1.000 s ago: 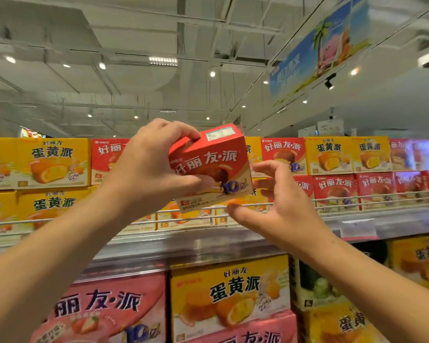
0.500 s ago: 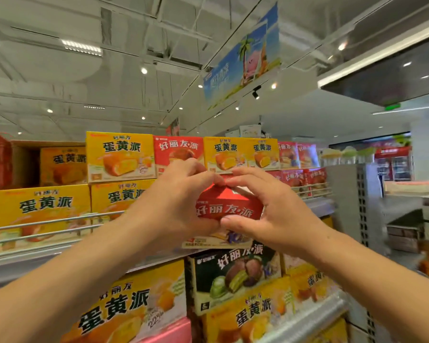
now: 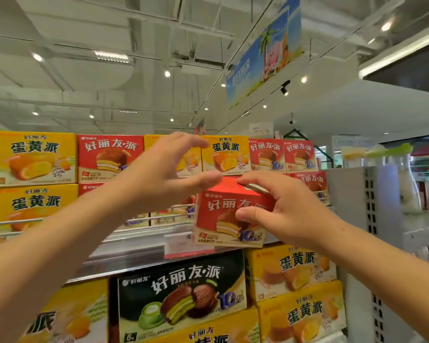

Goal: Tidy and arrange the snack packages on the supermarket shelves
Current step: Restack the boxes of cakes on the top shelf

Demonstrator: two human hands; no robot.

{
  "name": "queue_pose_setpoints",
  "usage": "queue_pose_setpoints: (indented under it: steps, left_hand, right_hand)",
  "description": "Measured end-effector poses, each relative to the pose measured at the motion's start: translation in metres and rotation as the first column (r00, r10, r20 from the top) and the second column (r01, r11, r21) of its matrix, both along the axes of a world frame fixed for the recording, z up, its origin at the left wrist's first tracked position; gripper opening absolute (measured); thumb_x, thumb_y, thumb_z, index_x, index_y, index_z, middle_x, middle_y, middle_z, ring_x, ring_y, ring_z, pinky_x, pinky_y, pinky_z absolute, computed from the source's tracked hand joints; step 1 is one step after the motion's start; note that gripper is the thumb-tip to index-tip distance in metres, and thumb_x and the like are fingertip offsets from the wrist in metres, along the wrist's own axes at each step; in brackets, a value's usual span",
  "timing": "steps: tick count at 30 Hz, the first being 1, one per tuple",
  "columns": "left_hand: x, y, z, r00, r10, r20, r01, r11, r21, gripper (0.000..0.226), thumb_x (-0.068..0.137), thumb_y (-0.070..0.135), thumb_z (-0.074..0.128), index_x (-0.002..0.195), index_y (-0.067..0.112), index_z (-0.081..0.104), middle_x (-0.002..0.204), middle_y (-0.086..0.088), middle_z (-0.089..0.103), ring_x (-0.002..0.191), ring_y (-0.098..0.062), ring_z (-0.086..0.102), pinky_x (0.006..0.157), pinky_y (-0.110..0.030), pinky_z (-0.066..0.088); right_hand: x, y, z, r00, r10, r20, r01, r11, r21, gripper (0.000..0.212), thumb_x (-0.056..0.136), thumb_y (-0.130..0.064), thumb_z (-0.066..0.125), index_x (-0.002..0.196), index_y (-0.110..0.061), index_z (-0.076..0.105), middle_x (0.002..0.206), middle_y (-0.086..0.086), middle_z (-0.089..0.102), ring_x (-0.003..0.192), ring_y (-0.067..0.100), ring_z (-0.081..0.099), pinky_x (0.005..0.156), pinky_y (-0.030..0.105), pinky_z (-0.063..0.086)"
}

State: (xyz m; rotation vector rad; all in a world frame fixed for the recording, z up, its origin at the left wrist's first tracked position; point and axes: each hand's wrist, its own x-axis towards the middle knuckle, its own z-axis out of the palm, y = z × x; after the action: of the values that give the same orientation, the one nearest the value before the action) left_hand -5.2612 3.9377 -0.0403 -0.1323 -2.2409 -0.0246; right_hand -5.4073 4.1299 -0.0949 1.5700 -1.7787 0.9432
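Note:
A red snack box (image 3: 223, 219) with a chocolate pie picture is held upright in front of the top shelf's rail. My right hand (image 3: 287, 211) grips it, fingers over its top and thumb on its front face. My left hand (image 3: 164, 177) hovers just left of the box with fingers spread, its thumb tip near the box's top left corner; I cannot tell whether it touches. Behind stand rows of yellow boxes (image 3: 32, 159) and red boxes (image 3: 109, 157), stacked two high.
A metal shelf edge (image 3: 134, 243) with a price tag (image 3: 183, 246) runs below the top row. Under it sit a black box (image 3: 181, 290) and yellow boxes (image 3: 295, 271). A grey perforated shelf end panel (image 3: 372, 219) stands at right. A blue banner (image 3: 265, 55) hangs overhead.
The view has swung right along the shelf. My left hand has let go of the red box and opened; my right hand now holds the box alone, lower and to the right.

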Motion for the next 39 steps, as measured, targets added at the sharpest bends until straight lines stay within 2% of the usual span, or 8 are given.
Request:
queue_pose_setpoints:
  steps: [3, 5, 9, 15, 20, 25, 30, 39]
  left_hand:
    - [-0.005, -0.021, 0.026, 0.955, 0.274, -0.111, -0.283, 0.956, -0.076, 0.082, 0.076, 0.075, 0.050, 0.142, 0.027, 0.040, 0.144, 0.004, 0.044, 0.131, -0.014, 0.038, 0.104, -0.036, 0.036]
    - [-0.011, -0.034, 0.034, 0.850, 0.517, -0.105, -0.527, 0.827, -0.197, 0.092, 0.075, 0.074, 0.053, 0.149, 0.025, 0.028, 0.152, -0.002, 0.034, 0.139, -0.024, 0.030, 0.112, -0.043, 0.027]
    - [-0.021, -0.053, 0.036, 0.707, 0.707, -0.027, -0.681, 0.670, -0.294, 0.105, 0.071, 0.081, 0.052, 0.151, 0.025, 0.014, 0.161, -0.003, 0.010, 0.148, -0.027, 0.002, 0.118, -0.050, 0.003]
    - [-0.025, -0.046, 0.041, 0.793, 0.595, -0.133, -0.609, 0.764, -0.215, 0.087, 0.061, 0.064, 0.078, 0.125, 0.017, 0.041, 0.141, -0.010, 0.042, 0.140, -0.032, 0.026, 0.111, -0.048, 0.024]
    - [-0.018, -0.036, 0.037, 0.850, 0.491, -0.189, -0.520, 0.840, -0.154, 0.079, 0.056, 0.052, 0.087, 0.113, 0.020, 0.042, 0.098, 0.002, 0.052, 0.091, -0.022, 0.050, 0.075, -0.032, 0.031]
    - [0.004, -0.033, 0.037, 0.899, 0.395, -0.188, -0.415, 0.906, -0.085, 0.090, 0.061, 0.041, 0.088, 0.136, 0.024, 0.040, 0.128, -0.001, 0.050, 0.108, -0.015, 0.042, 0.084, -0.028, 0.034]
    - [0.041, -0.028, 0.015, 0.922, 0.366, -0.122, -0.377, 0.922, -0.084, 0.087, 0.057, 0.049, 0.087, 0.128, 0.039, 0.039, 0.117, 0.014, 0.046, 0.098, -0.004, 0.036, 0.076, -0.024, 0.033]
    - [0.089, -0.048, -0.024, 0.908, 0.419, -0.021, -0.415, 0.890, -0.189, 0.086, 0.059, 0.052, 0.084, 0.128, 0.043, 0.033, 0.136, 0.018, 0.041, 0.109, 0.006, 0.026, 0.084, -0.015, 0.029]
  right_hand:
    - [-0.010, 0.003, 0.002, 0.997, 0.064, 0.033, -0.064, 0.998, 0.002, 0.052, 0.081, -0.047, 0.068, 0.127, -0.026, 0.055, 0.118, -0.014, 0.060, 0.108, 0.009, 0.059, 0.078, 0.029, 0.058]
    - [-0.013, 0.002, 0.004, 0.993, 0.104, 0.053, -0.105, 0.994, 0.011, 0.057, 0.079, -0.052, 0.064, 0.128, -0.025, 0.055, 0.118, -0.012, 0.060, 0.109, 0.011, 0.059, 0.077, 0.029, 0.059]
    - [-0.017, -0.001, 0.004, 0.990, 0.138, 0.027, -0.138, 0.990, -0.002, 0.058, 0.076, -0.057, 0.060, 0.126, -0.028, 0.055, 0.117, -0.017, 0.059, 0.108, 0.006, 0.058, 0.076, 0.027, 0.058]
    - [-0.023, -0.005, 0.002, 0.965, 0.249, 0.081, -0.248, 0.968, -0.021, 0.060, 0.072, -0.064, 0.056, 0.124, -0.036, 0.053, 0.117, -0.022, 0.056, 0.111, -0.004, 0.054, 0.069, 0.017, 0.057]
    - [-0.027, 0.000, 0.008, 0.966, 0.251, 0.066, -0.244, 0.965, -0.098, 0.060, 0.069, -0.062, 0.057, 0.121, -0.031, 0.057, 0.113, -0.014, 0.061, 0.105, 0.008, 0.061, 0.070, 0.025, 0.059]
    - [-0.020, 0.017, 0.056, 0.931, 0.363, 0.049, -0.341, 0.907, -0.246, 0.021, 0.085, -0.044, 0.067, 0.104, -0.047, 0.060, 0.096, -0.013, 0.068, 0.094, 0.010, 0.067, 0.064, 0.024, 0.058]
    - [-0.001, 0.001, 0.127, 0.911, 0.412, 0.019, -0.373, 0.844, -0.386, 0.018, 0.078, -0.037, 0.067, 0.096, -0.036, 0.062, 0.088, -0.015, 0.073, 0.086, 0.008, 0.071, 0.068, 0.026, 0.058]
    - [0.016, -0.096, 0.162, 0.988, 0.058, -0.141, -0.084, 0.979, -0.187, 0.037, 0.086, -0.026, 0.070, 0.121, -0.022, 0.057, 0.096, -0.008, 0.062, 0.085, 0.010, 0.062, 0.064, 0.018, 0.053]
